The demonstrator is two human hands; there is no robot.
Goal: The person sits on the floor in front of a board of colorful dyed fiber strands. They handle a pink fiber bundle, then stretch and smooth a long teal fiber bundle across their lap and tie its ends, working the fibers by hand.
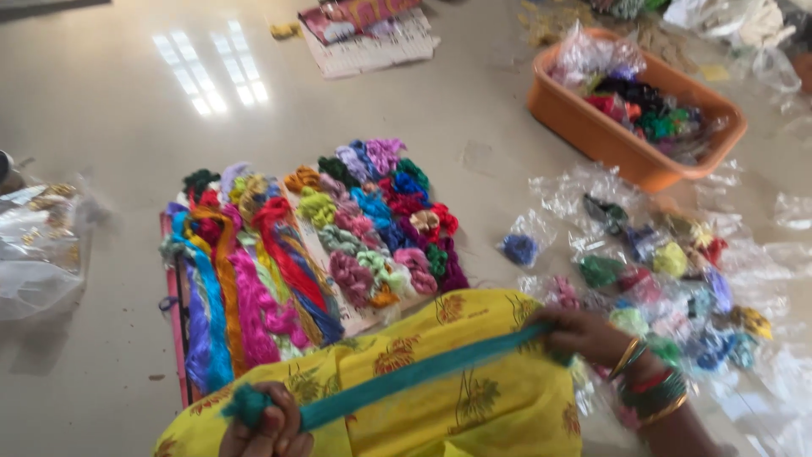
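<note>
The left hand (266, 427) and the right hand (584, 332) are both closed on a teal thread skein (406, 379), stretched tight between them above the yellow cloth (474, 398). Colourful skeins (321, 245) lie on the floor (110, 110) ahead.

Scene evenly bright; diffuse daylight-type illumination, no harsh contrast. Specular glare on the glossy floor (110, 169): a grid of white window-like reflections (211, 72) upper left. Shadows soft and short, e.g. under the orange tub (592, 135) and beside the clear bags (38, 254) at left. Whole frame softened by motion blur; thread bundles (279, 254) and packets (668, 279) lack crisp edges. Far top edge blurriest; printed paper (368, 42) unreadable. Colours saturated, no clipping except the reflections.
</note>
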